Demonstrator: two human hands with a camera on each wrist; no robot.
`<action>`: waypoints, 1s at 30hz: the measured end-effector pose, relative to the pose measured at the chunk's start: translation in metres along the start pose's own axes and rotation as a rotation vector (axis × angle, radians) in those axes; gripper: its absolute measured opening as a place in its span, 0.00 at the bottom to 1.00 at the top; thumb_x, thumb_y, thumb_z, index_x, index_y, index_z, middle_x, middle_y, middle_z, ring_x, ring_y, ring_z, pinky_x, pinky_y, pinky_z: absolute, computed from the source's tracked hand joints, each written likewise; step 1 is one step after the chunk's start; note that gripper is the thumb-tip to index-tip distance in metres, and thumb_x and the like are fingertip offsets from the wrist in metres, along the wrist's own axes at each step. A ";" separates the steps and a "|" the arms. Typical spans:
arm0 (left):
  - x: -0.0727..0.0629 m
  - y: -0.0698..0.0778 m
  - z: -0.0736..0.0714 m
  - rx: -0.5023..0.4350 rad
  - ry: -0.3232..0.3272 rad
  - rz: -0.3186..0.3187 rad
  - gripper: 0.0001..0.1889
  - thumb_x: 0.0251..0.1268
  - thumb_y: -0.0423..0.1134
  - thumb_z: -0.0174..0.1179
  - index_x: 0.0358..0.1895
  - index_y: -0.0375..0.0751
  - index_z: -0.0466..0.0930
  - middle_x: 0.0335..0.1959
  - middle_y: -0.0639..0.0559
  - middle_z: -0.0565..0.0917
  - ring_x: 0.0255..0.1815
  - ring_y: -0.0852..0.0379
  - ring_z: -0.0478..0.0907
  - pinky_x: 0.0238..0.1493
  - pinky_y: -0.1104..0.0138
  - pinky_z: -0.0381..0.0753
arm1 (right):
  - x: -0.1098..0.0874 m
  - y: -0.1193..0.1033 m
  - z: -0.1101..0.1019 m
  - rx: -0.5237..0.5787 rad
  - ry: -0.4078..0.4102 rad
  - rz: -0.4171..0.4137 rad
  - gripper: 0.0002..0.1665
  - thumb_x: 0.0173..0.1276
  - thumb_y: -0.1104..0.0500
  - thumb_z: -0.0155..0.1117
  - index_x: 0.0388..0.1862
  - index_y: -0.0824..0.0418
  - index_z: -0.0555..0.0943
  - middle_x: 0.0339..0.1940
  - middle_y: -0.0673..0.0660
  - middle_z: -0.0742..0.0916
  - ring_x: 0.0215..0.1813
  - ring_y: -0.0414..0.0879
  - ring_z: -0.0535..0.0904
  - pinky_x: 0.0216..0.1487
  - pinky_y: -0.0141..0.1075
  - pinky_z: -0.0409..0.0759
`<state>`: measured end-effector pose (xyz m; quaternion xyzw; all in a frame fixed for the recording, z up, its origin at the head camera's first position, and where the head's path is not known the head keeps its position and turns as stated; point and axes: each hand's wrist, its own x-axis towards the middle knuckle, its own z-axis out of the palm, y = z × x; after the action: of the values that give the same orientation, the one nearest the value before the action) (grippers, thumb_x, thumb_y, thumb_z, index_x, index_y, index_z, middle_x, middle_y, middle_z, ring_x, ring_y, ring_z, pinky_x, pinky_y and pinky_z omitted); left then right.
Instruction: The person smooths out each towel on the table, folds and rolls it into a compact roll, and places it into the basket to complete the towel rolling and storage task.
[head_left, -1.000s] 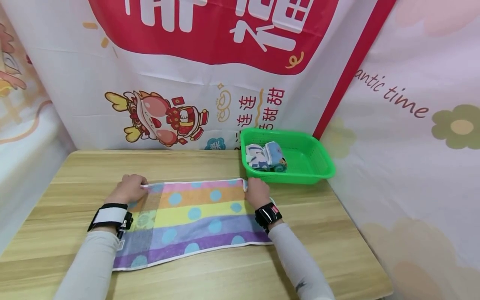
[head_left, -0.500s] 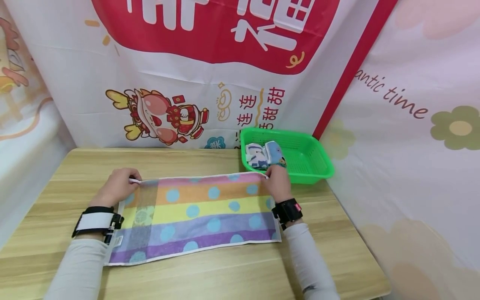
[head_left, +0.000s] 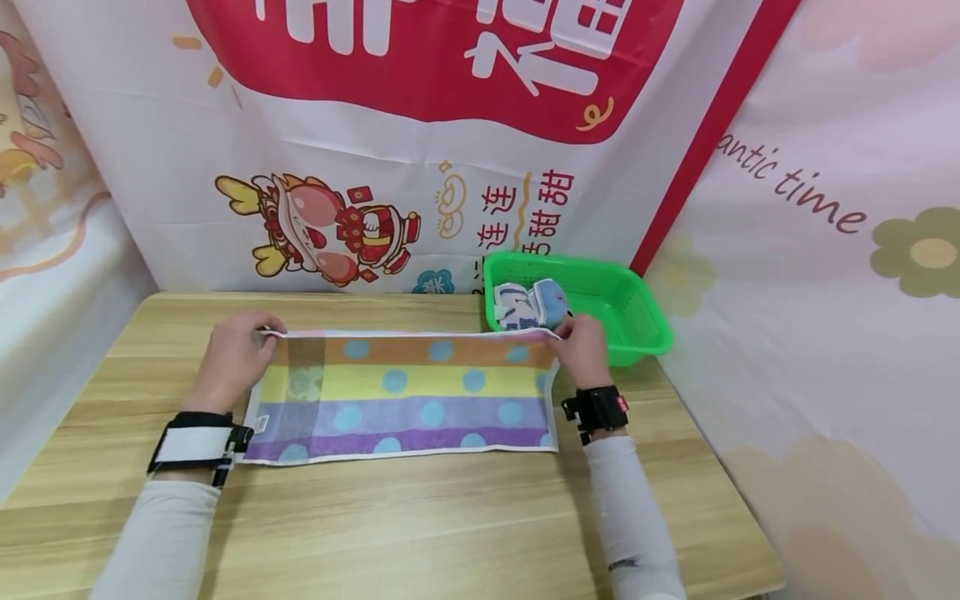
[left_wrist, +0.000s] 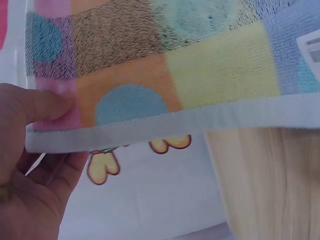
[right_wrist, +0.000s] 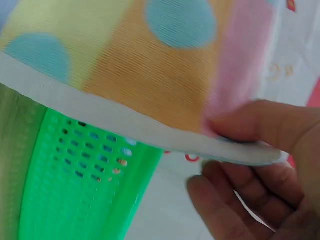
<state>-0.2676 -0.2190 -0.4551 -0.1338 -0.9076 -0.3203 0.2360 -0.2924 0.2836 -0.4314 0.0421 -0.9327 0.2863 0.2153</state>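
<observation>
A striped towel [head_left: 420, 383] with blue dots and a white hem is stretched wide between both hands. My left hand [head_left: 236, 354] pinches its far left corner, thumb on the near face in the left wrist view, where the towel [left_wrist: 220, 75] shows a sheer brownish band. At the far right corner my right hand [head_left: 585, 350] pinches the hem. Its thumb [right_wrist: 255, 120] presses the pink stripe from above, with the other fingers underneath. The far edge is lifted and the cloth slopes down toward the wooden table [head_left: 420, 525].
Beyond the right hand stands a green plastic basket [head_left: 637, 317] at the table's back right. Rolled or folded cloths [head_left: 528, 304] lie in its left end. A printed curtain [head_left: 375, 142] hangs right behind the table, and another [head_left: 840, 333] along the right side.
The right hand has slid right along the far edge to the corner, in front of the basket. Both hands have raised the towel, and its near edge has moved away from me.
</observation>
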 end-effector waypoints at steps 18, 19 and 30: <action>-0.076 0.011 0.002 0.058 -0.123 0.026 0.18 0.41 0.14 0.69 0.24 0.42 0.78 0.37 0.39 0.83 0.35 0.43 0.80 0.32 0.52 0.79 | -0.087 0.020 0.029 -0.019 -0.335 -0.024 0.16 0.44 0.80 0.68 0.31 0.65 0.87 0.34 0.58 0.88 0.39 0.51 0.82 0.43 0.46 0.83; -0.079 0.011 0.003 0.060 -0.130 0.017 0.18 0.41 0.14 0.69 0.25 0.42 0.78 0.37 0.40 0.83 0.35 0.43 0.79 0.32 0.53 0.79 | -0.089 0.019 0.031 -0.005 -0.350 -0.046 0.16 0.45 0.80 0.69 0.32 0.64 0.87 0.36 0.57 0.88 0.40 0.51 0.82 0.45 0.46 0.83; -0.098 0.024 -0.007 0.101 -0.035 0.016 0.19 0.41 0.11 0.62 0.23 0.42 0.75 0.39 0.40 0.80 0.41 0.42 0.75 0.35 0.51 0.75 | -0.099 0.013 0.027 0.089 -0.415 -0.145 0.10 0.58 0.73 0.70 0.31 0.59 0.87 0.33 0.51 0.87 0.36 0.43 0.80 0.40 0.40 0.82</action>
<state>-0.1721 -0.2145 -0.4887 -0.1346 -0.9254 -0.2700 0.2293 -0.2155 0.2747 -0.5002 0.1766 -0.9379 0.2962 0.0367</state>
